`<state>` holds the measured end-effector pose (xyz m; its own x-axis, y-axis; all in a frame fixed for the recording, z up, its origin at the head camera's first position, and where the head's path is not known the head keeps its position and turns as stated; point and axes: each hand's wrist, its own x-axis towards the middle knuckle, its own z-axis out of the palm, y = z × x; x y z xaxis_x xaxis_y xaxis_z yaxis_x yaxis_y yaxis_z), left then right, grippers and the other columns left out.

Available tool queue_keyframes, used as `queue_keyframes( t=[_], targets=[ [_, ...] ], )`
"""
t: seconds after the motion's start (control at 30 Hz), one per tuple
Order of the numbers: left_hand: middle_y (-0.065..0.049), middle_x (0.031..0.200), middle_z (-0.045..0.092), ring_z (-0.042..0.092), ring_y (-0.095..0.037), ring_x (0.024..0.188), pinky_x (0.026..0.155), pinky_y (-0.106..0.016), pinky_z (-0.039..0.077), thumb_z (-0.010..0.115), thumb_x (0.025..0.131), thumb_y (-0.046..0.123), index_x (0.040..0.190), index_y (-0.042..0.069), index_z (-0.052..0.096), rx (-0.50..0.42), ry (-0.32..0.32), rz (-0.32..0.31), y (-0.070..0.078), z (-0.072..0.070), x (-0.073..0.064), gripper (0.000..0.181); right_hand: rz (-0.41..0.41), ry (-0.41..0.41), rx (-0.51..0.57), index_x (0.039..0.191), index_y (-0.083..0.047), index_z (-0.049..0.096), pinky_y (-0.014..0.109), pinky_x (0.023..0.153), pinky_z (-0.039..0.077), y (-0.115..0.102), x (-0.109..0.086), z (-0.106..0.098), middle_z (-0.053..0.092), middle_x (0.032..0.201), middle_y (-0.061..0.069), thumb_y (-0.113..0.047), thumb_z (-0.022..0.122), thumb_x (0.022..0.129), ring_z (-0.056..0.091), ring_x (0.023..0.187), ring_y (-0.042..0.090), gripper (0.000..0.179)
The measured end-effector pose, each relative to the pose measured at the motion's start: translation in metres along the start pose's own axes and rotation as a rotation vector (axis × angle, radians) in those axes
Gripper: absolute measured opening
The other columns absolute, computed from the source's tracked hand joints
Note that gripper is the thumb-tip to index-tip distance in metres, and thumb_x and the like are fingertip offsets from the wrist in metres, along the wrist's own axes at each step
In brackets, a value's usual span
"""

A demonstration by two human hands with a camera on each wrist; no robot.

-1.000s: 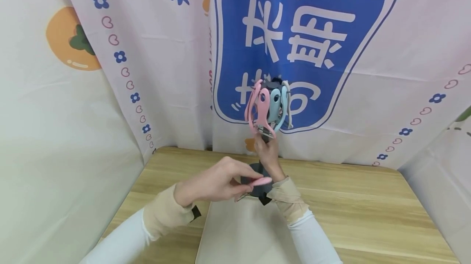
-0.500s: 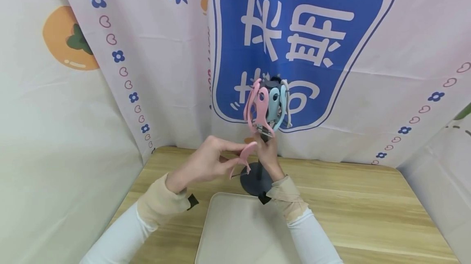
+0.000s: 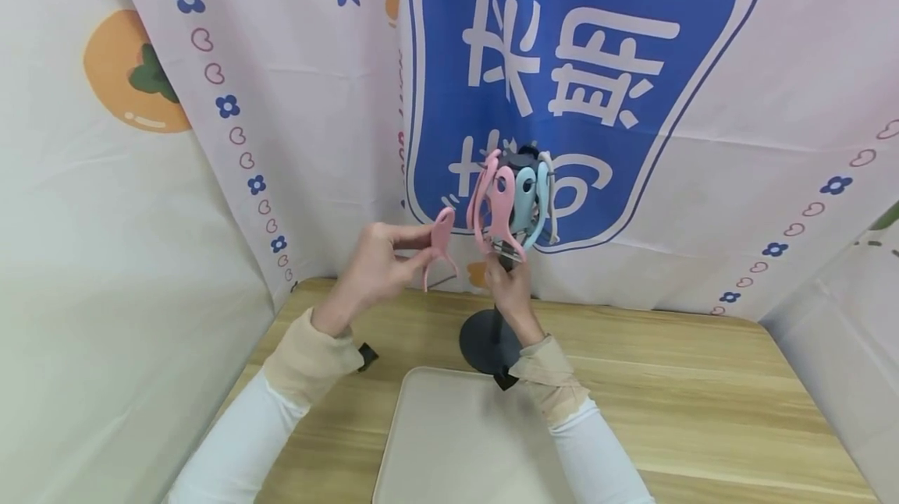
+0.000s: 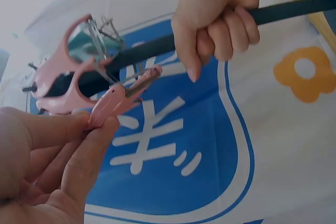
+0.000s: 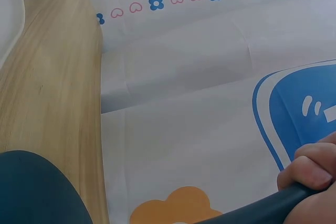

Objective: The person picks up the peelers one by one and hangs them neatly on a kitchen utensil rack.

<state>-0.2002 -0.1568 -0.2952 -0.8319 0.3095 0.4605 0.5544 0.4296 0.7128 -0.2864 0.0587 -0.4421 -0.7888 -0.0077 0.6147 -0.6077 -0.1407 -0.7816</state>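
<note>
My left hand [image 3: 382, 266] pinches a pink Y-shaped peeler [image 3: 442, 232] by its handle, thumb against fingers, with the blade end pointing down. In the left wrist view this peeler [image 4: 111, 104] shows a metal blade across its fork. Just to its right, a black stand [image 3: 485, 342] carries several peelers at its top: pink ones [image 3: 500, 204], light blue ones [image 3: 524, 200] and a whitish one [image 3: 552, 207]. They hang by holes in their handles, blades down. My right hand [image 3: 511, 293] grips the stand's pole [image 4: 291, 11] below them, fingers curled round it.
A beige tray [image 3: 463, 434] lies on the wooden table [image 3: 702, 395] in front of the stand's round base. A printed cloth [image 3: 337, 137] hangs close behind the stand, and pale cloth walls [image 3: 140, 293] rise at the sides.
My left hand has lifted the pink peeler up and left from low by the stand's base. The peeler has turned from lying flat to handle up. My right hand stays on the pole.
</note>
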Motion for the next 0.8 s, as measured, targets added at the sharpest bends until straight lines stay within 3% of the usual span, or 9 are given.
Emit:
queue_keyframes(
  t=[0.13,0.3,0.43,0.67,0.8],
  targets=[
    [-0.017,0.120,0.078,0.079,-0.032,0.105,0.078,-0.035,0.064,0.080,0.095,0.002,0.126,0.001,0.076,0.008,0.049,-0.029,-0.004,-0.005,0.009,0.031,0.010,0.003,0.006,0.088,-0.001,0.054,0.024,0.042,0.027,-0.001,0.000,0.001,0.039,0.052,-0.008,0.000,0.048,0.106,0.031,0.039,0.006,0.019],
    [-0.015,0.117,0.079,0.079,-0.032,0.106,0.082,-0.039,0.064,0.079,0.096,0.003,0.123,0.003,0.078,-0.007,0.086,-0.028,-0.005,-0.007,0.023,0.028,0.035,0.026,-0.063,0.101,0.005,0.059,0.023,0.044,0.031,-0.004,-0.002,-0.001,0.042,0.053,-0.006,0.003,0.050,0.106,0.036,0.041,0.006,0.011],
    [-0.013,0.115,0.080,0.079,-0.030,0.107,0.087,-0.042,0.063,0.080,0.096,0.008,0.122,0.005,0.079,0.014,0.114,-0.029,-0.004,-0.006,0.035,0.026,0.067,0.030,-0.099,0.101,0.007,0.058,0.022,0.046,0.032,-0.006,-0.003,0.000,0.043,0.055,-0.008,0.000,0.051,0.109,0.037,0.043,0.005,0.013],
    [-0.011,0.113,0.081,0.081,-0.025,0.099,0.073,-0.030,0.063,0.083,0.096,0.016,0.121,0.009,0.080,0.026,0.184,-0.034,-0.002,0.001,0.060,0.026,0.101,0.023,-0.083,0.103,0.003,0.061,0.022,0.046,0.033,-0.014,-0.002,0.001,0.044,0.054,-0.007,0.002,0.049,0.107,0.038,0.043,0.005,0.013],
    [-0.012,0.113,0.081,0.081,-0.026,0.095,0.074,-0.029,0.064,0.083,0.095,0.015,0.121,0.008,0.080,0.025,0.213,-0.016,-0.003,0.006,0.071,0.027,0.124,0.036,-0.094,0.107,0.003,0.063,0.022,0.044,0.032,-0.015,-0.003,0.002,0.043,0.052,-0.009,-0.002,0.050,0.110,0.037,0.041,0.005,0.014]
  ],
)
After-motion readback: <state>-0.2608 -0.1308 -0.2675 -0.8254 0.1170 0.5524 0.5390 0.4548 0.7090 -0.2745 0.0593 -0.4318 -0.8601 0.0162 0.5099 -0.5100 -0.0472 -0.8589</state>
